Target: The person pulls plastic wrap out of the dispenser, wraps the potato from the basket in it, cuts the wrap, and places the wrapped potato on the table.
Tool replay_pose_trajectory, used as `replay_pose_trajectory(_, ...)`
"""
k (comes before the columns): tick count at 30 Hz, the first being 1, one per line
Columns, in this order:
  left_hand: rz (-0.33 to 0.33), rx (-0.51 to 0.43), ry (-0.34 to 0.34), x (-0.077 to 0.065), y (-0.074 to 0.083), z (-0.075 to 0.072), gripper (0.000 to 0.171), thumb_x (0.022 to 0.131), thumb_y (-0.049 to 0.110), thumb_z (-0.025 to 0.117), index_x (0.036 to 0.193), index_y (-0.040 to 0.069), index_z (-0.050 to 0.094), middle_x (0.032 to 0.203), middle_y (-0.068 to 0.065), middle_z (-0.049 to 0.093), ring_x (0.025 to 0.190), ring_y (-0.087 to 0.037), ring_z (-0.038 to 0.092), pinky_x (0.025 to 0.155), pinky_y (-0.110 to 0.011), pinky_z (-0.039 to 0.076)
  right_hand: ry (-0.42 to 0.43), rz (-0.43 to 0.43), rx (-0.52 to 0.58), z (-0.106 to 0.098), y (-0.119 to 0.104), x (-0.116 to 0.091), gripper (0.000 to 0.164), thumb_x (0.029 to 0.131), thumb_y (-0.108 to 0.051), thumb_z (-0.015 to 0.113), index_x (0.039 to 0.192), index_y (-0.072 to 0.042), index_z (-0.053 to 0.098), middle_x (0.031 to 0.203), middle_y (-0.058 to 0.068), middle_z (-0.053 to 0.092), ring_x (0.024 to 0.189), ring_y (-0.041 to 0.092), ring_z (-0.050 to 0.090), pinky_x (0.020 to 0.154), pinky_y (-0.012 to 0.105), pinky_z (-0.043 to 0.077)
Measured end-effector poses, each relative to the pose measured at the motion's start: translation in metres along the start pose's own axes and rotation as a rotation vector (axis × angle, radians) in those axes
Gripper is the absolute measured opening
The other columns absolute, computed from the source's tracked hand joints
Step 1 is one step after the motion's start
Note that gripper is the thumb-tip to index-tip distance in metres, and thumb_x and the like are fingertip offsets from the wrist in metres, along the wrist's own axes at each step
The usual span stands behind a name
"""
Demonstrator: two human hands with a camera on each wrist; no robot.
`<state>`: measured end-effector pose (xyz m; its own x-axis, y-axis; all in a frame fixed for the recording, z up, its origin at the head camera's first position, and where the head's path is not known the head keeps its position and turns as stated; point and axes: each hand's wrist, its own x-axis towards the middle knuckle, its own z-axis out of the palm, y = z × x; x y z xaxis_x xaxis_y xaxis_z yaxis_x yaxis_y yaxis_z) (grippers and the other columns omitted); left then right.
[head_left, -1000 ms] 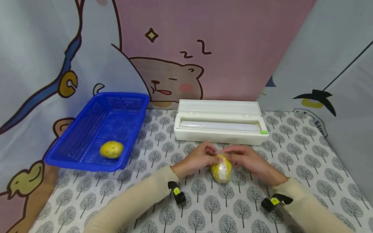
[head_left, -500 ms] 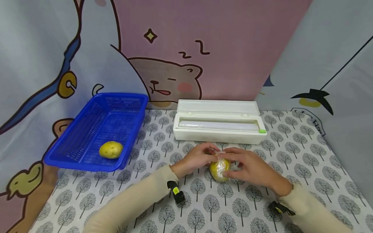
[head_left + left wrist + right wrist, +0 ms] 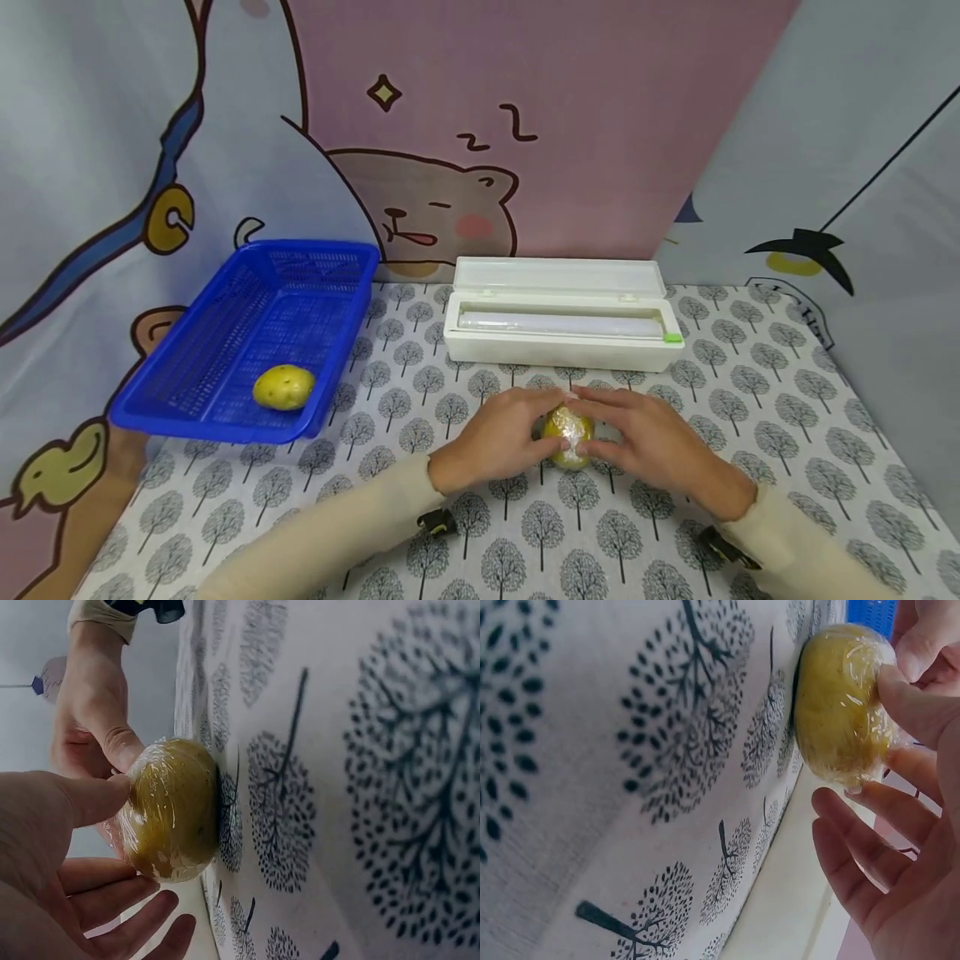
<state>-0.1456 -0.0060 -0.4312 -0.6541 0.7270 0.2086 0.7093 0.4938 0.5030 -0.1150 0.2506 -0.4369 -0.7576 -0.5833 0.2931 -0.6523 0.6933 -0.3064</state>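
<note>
A yellow potato wrapped in clear cling film [image 3: 568,437] rests on the tree-print cloth, between both hands. My left hand [image 3: 501,438] holds it from the left, thumb on the near side and index finger at the far end. From the right, my right hand [image 3: 651,432] holds it the same way. In the left wrist view the film on the potato [image 3: 174,810] looks shiny and creased. Some fingers of the right hand [image 3: 900,847] spread away from the potato [image 3: 840,705] in the right wrist view.
A blue plastic basket [image 3: 330,333] at the left holds one bare potato [image 3: 283,387]. Behind the hands stands a white cling film box [image 3: 555,352], lid up, with a film roll [image 3: 562,323] inside. Printed curtains hang behind the table.
My right hand has turned, bringing its thumb to the near side of the potato. Then my left thumb came round likewise. The film's gathered end at the far side is pressed down.
</note>
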Motion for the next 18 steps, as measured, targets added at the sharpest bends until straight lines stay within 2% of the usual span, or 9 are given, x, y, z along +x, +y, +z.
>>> replay_pose_trajectory(7, 0.027, 0.066, 0.031, -0.0015, -0.0013, 0.0036, 0.057, 0.1, 0.033, 0.084, 0.145, 0.001, 0.068, 0.146, -0.016, 0.068, 0.13, -0.028, 0.07, 0.114, -0.037, 0.052, 0.109, -0.1, -0.017, 0.0027, 0.0018, -0.0022, 0.056, 0.09, -0.034, 0.089, 0.138, -0.01, 0.077, 0.143, 0.014, 0.071, 0.112, 0.036, 0.077, 0.085, 0.051, 0.066)
replay_pose_trajectory(14, 0.04, 0.107, 0.05, -0.0011, -0.0042, 0.0054, 0.054, 0.1, 0.035, 0.084, 0.141, 0.001, 0.07, 0.143, -0.016, 0.07, 0.126, -0.027, 0.073, 0.104, -0.029, 0.058, 0.126, -0.128, 0.001, 0.0026, -0.0002, -0.002, 0.05, 0.087, -0.025, 0.091, 0.132, -0.01, 0.08, 0.141, 0.02, 0.071, 0.111, 0.039, 0.077, 0.087, 0.053, 0.065)
replay_pose_trajectory(16, 0.051, 0.115, 0.052, -0.0008, -0.0046, 0.0053, 0.053, 0.1, 0.034, 0.084, 0.139, 0.0, 0.071, 0.141, -0.017, 0.07, 0.111, -0.022, 0.078, 0.091, -0.021, 0.06, 0.123, -0.134, -0.006, 0.0023, -0.0005, -0.0016, 0.05, 0.086, -0.025, 0.092, 0.132, -0.01, 0.08, 0.142, 0.021, 0.07, 0.111, 0.04, 0.077, 0.087, 0.052, 0.066)
replay_pose_trajectory(18, 0.055, 0.105, 0.052, -0.0003, -0.005, 0.0048, 0.053, 0.101, 0.034, 0.083, 0.139, -0.001, 0.071, 0.141, -0.019, 0.07, 0.091, -0.014, 0.077, 0.078, -0.013, 0.057, 0.122, -0.139, -0.015, 0.002, -0.0005, -0.0008, 0.049, 0.087, -0.026, 0.091, 0.132, -0.01, 0.08, 0.142, 0.021, 0.07, 0.111, 0.039, 0.077, 0.087, 0.052, 0.066)
